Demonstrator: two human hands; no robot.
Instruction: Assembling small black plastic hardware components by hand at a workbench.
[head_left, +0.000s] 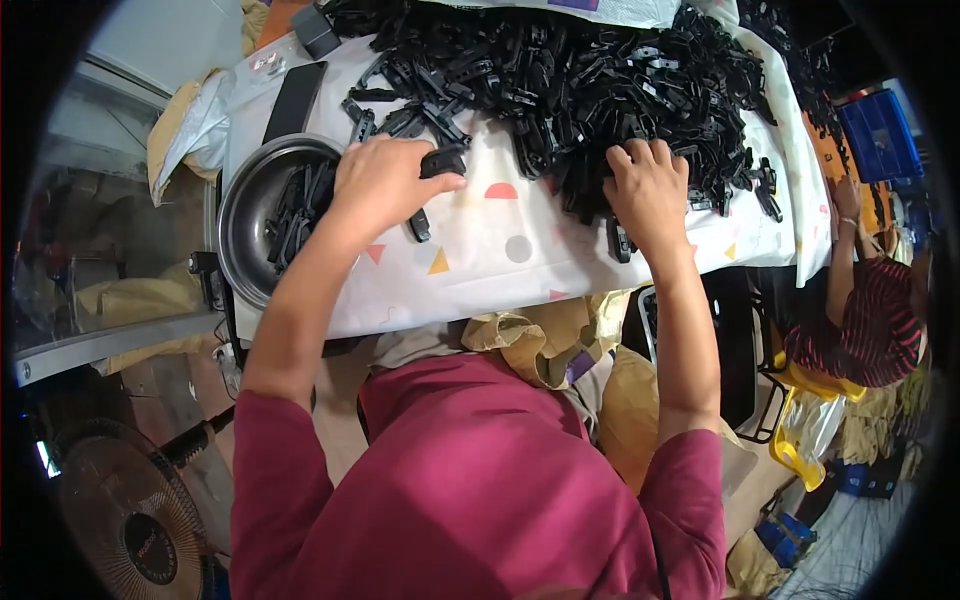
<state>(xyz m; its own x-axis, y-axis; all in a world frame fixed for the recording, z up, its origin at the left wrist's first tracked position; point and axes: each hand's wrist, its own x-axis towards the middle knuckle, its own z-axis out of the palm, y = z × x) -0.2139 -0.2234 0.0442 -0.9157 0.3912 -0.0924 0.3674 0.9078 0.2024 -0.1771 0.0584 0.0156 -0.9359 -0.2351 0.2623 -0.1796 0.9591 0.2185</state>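
Black and small, one part (443,162) sat pinched between the thumb and fingers of our left hand (383,180). Our right hand (647,190) bent its fingers into the near edge of a heap of black parts (660,95); we could not tell whether it gripped any. By our left wrist stood a metal bowl (240,225) of dark pieces (293,222), on the white-covered counter (480,265). Farther left, we had a fan (135,510).

A white tablecloth (470,290) with colored shapes (438,262) is carrying a big heap of black parts (640,85). A round metal bowl (229,225) is sitting at the left, and a flat black thing (296,100) is lying just behind it.
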